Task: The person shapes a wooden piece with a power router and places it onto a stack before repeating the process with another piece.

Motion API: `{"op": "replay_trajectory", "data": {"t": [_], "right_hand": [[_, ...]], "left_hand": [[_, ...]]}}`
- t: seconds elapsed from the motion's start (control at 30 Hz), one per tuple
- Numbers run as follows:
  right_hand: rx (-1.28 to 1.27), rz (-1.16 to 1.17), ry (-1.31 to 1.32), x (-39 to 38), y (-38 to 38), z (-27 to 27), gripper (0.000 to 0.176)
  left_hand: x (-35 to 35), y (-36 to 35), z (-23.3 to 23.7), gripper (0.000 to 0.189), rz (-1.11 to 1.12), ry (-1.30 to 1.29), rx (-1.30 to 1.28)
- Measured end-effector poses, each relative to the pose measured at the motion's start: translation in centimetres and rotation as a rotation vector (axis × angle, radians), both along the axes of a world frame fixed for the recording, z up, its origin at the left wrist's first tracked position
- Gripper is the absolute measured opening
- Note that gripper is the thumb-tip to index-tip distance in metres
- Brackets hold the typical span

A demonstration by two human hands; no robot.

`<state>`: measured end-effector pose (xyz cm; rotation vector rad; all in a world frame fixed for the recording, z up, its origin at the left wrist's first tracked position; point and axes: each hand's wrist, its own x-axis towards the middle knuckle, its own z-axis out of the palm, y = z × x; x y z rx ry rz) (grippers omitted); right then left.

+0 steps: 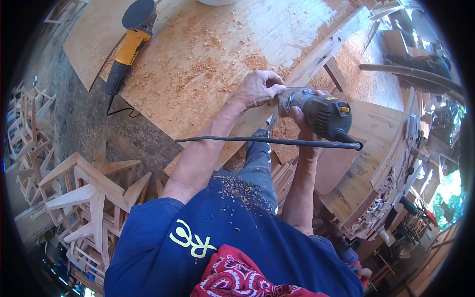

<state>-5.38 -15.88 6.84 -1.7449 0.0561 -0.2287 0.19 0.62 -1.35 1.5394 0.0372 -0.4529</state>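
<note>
My right hand [301, 119] is wrapped round a dark power router [326, 116] with a clear base, tipped on its side at the wooden beam's near end. A black cord [277, 141] runs from its rear across my left forearm. My left hand [260, 89] has thumb and finger pinched together beside the router base, close to a thin metal rod [299, 88]. What the pinch holds is too small to make out. The long wooden beam [329, 47] stretches away from the router, over a plywood sheet [198, 44] strewn with shavings.
A yellow and black angle grinder [131, 47] with a round disc lies at the sheet's left. Star-shaped wooden frames [94, 198] are stacked at lower left. Wood scraps [371, 213] line a bench at right. Another person's hand [365, 273] shows at lower right.
</note>
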Motion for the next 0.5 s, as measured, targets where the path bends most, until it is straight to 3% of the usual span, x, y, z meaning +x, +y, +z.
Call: {"op": "replay_trajectory", "data": {"t": [0.5], "right_hand": [[0.121,-0.032,0.005,2.6,-0.6,-0.1,0.067]], "left_hand": [[2.6,-1.3,0.6,0.023,0.064,-0.065,0.129]]}}
